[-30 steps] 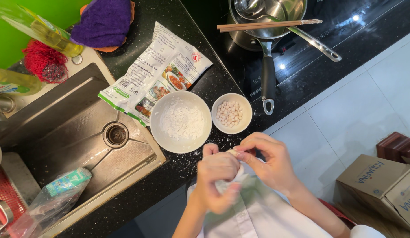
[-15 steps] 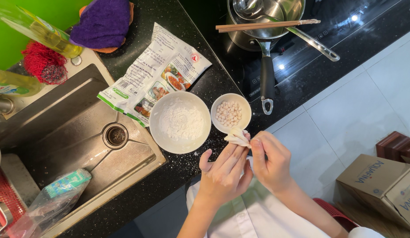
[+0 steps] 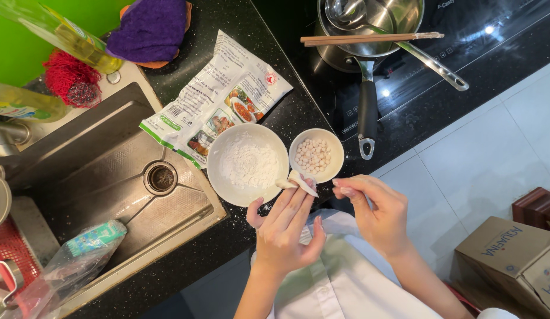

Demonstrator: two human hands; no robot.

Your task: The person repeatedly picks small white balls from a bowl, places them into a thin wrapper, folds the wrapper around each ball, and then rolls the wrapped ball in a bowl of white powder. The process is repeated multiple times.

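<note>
Two hands over black tabletop (image 3: pixel 269 65): left hand (image 3: pixel 285 230) fingers extended, bearing flat white dough piece (image 3: pixel 298 181) beside small white bowl of pale balls (image 3: pixel 316 155); right hand (image 3: pixel 375 211) fingers pinched together, empty

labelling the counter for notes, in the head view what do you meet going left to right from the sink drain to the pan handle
sink drain → big white bowl of flour → small white bowl of little pale balls → black pan handle
</note>
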